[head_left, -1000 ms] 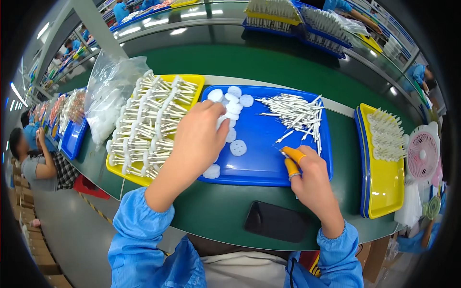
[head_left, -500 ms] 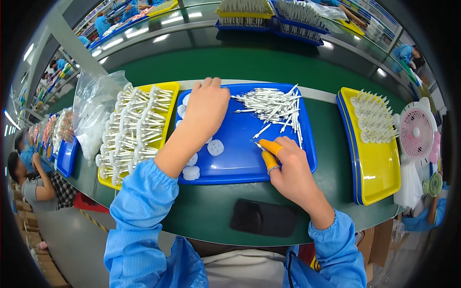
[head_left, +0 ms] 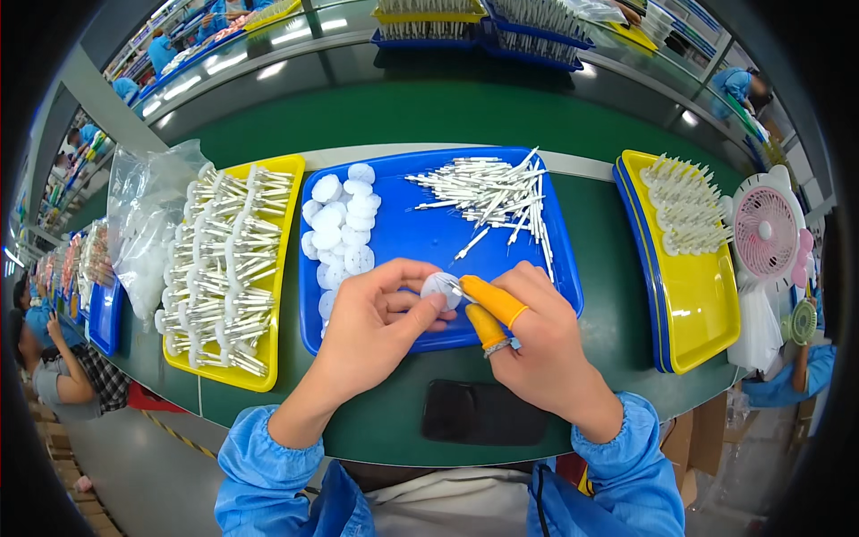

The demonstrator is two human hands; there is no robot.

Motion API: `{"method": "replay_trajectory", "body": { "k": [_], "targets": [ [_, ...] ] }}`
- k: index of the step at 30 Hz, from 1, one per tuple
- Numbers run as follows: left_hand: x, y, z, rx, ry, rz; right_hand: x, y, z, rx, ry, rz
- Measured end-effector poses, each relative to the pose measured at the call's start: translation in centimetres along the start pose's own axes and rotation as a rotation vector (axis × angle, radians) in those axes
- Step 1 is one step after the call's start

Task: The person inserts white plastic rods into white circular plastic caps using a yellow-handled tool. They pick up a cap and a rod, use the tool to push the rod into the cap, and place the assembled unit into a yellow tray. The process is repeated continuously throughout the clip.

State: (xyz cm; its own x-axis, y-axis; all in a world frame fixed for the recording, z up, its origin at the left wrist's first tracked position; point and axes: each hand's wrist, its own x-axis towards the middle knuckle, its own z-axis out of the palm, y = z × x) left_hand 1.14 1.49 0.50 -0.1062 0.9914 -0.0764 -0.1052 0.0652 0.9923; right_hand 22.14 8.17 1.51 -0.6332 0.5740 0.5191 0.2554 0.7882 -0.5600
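Note:
Over the front of a blue tray, my left hand pinches a round white plastic disc by its edge. My right hand, with orange finger cots on thumb and forefinger, closes on a thin white stick with fine wire ends. The stick's tip meets the disc's face; whether it is in a hole I cannot tell, and the fingers cover most of it. Loose white discs lie along the tray's left side. A heap of similar thin white sticks fills its far right.
Left of the blue tray is a yellow tray with rows of discs bearing sticks, beside a clear plastic bag. Stacked trays and a pink-and-white fan stand on the right. A black phone lies in front.
My left hand has come back from the tray's far left toward me and now holds a disc. My right hand has brought the stick leftward and nearer, against that disc.

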Motion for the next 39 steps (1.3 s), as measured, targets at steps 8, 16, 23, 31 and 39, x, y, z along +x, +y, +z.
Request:
{"method": "replay_trajectory", "body": {
  "k": [8,16,23,31,39],
  "targets": [
    [-0.4,0.5,-0.4,-0.006,-0.022,-0.135,-0.4,0.1,0.5,-0.092,-0.045,-0.065],
    [-0.5,0.2,-0.1,0.041,0.090,0.046,-0.5,-0.2,0.1,0.079,-0.078,0.036],
    [-1.0,0.6,0.0,0.363,0.125,0.125,-0.4,0.2,-0.2,0.049,-0.159,0.054],
    [-1.0,-0.1,0.5,0.535,0.140,0.261,-0.5,0.1,0.4,0.030,-0.190,0.116],
    [-1.3,-0.8,1.3,0.661,0.161,0.366,-1.1,-0.3,1.6,0.091,-0.087,0.118]
  ]
}}
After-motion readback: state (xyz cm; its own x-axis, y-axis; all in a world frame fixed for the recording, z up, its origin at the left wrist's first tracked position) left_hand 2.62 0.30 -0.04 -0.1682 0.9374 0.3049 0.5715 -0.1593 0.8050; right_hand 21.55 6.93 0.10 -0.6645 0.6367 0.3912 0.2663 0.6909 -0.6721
